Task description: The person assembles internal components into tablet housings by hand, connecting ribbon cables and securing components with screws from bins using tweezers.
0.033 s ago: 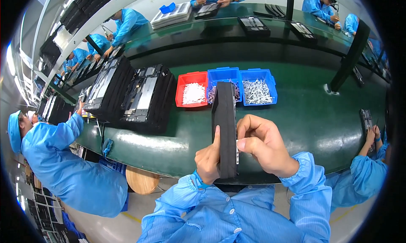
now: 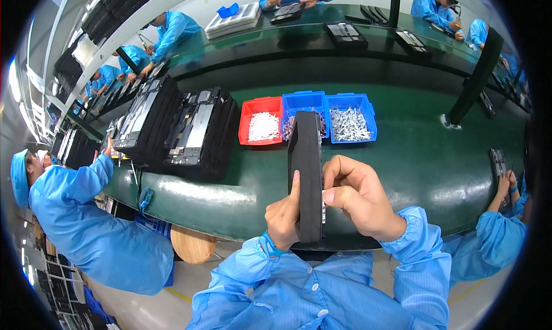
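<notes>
My left hand (image 2: pixel 283 219) grips a black foam tray (image 2: pixel 309 180) near its lower end, one finger stretched up along its side. The tray stands on edge, narrow side toward me, over the front of the green bench. Parts of an electronic assembly (image 2: pixel 323 215) show along its right face, but most of that face is turned away. My right hand (image 2: pixel 359 200) is closed in a pinch against this face. A tiny whitish spot shows at the fingertips; what they hold is too small to name.
Beyond the tray stand a red bin (image 2: pixel 244 123) of white pieces, a blue bin (image 2: pixel 303 98) partly hidden, and another blue bin (image 2: pixel 352 137) of small silvery-white parts. Stacked black trays (image 2: pixel 198 129) stand left. A dark post (image 2: pixel 477 71) rises at right. Co-workers flank me.
My hands and the foam tray have hardly moved. Across the bench, a co-worker's hands and the tray in them have shifted slightly to the right.
</notes>
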The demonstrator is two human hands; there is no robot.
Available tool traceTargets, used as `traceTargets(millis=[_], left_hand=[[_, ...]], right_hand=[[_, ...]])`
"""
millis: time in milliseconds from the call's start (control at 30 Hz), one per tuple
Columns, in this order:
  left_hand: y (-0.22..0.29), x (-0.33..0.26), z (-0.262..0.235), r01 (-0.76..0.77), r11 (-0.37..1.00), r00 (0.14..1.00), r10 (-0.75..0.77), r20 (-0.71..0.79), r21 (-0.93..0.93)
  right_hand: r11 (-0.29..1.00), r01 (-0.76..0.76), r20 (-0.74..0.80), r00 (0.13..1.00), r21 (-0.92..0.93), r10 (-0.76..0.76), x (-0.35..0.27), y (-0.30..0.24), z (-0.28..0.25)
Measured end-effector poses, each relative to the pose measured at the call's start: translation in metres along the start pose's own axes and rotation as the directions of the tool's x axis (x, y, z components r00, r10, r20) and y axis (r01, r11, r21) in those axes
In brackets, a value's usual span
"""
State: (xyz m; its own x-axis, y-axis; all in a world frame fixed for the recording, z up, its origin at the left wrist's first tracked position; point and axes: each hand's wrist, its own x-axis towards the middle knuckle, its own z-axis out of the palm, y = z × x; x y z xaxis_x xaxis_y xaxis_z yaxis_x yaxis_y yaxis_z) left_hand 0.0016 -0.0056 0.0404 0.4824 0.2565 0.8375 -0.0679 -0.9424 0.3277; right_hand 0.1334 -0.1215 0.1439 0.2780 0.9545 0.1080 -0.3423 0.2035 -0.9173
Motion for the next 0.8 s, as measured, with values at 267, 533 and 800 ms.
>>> traceTargets(millis=[267, 533, 800], left_hand=[[0.0, 0.002, 0.001, -0.022, 1.0, 0.999, 0.022, 0.045, 0.006], [-0.001, 0.003, -0.006, 0.051, 0.993, 0.995, -0.041, 0.092, -0.104], [-0.008, -0.017, -0.017, 0.279, 0.957, 0.956, -0.268, 0.119, -0.083]], right_hand=[[0.982, 0.035, -0.018, 0.999, 0.185, -0.032, -0.003, 0.015, 0.002], [0.968, 0.22, 0.031, 0.974, 0.118, -0.225, -0.013, 0.035, 0.018], [0.807, 0.438, -0.075, 0.86, -0.396, -0.504, 0.007, 0.012, -0.028]])
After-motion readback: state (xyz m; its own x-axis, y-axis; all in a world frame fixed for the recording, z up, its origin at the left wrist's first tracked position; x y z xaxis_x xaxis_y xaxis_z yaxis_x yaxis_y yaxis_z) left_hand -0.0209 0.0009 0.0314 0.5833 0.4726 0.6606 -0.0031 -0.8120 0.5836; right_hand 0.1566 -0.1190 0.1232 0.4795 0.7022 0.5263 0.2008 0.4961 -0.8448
